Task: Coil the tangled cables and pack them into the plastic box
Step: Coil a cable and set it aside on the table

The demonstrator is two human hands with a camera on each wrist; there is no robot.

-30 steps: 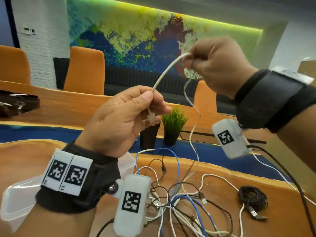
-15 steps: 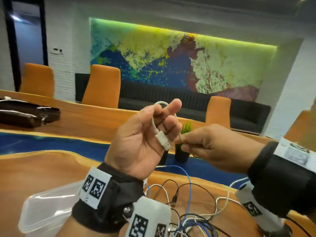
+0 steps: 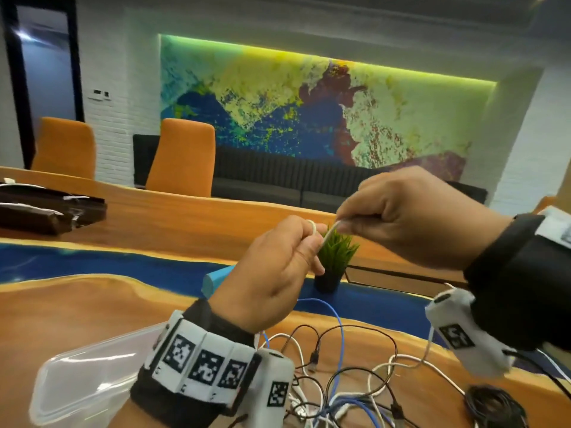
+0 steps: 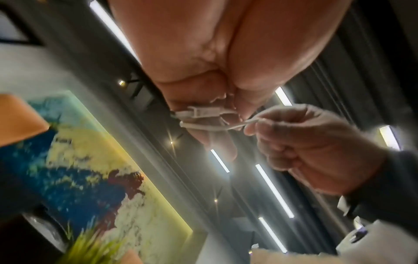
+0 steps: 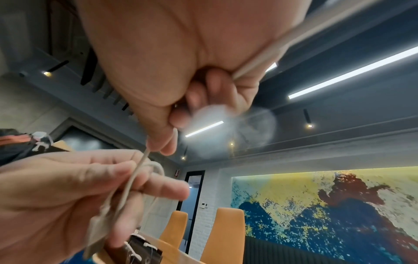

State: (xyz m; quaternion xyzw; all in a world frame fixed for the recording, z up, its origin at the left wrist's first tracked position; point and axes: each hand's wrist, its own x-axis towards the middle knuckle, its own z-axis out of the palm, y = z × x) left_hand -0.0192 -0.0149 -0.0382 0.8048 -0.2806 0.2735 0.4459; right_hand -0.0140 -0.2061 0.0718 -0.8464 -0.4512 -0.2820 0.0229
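While the box (image 3: pixel 80 384) is sitting low on the left of the table (image 3: pixel 92 307), waiting for finished coils, the left hand (image 3: pixel 272 279) is curling its fingers around a white cable (image 3: pixel 329 234) and acting as a spool, with loops lying around its fingers and the plug (image 4: pixel 203 111) pinned against them so the end cannot slip. Just to its right, the right hand (image 3: pixel 411 217) is pinching the same cable between thumb and forefinger, probably keeping it taut to lay the next loop. Below both hands, the tangle (image 3: pixel 346 375) is sprawling on the table, and a black coil (image 3: pixel 494 406) is lying at far right, not yet boxed.
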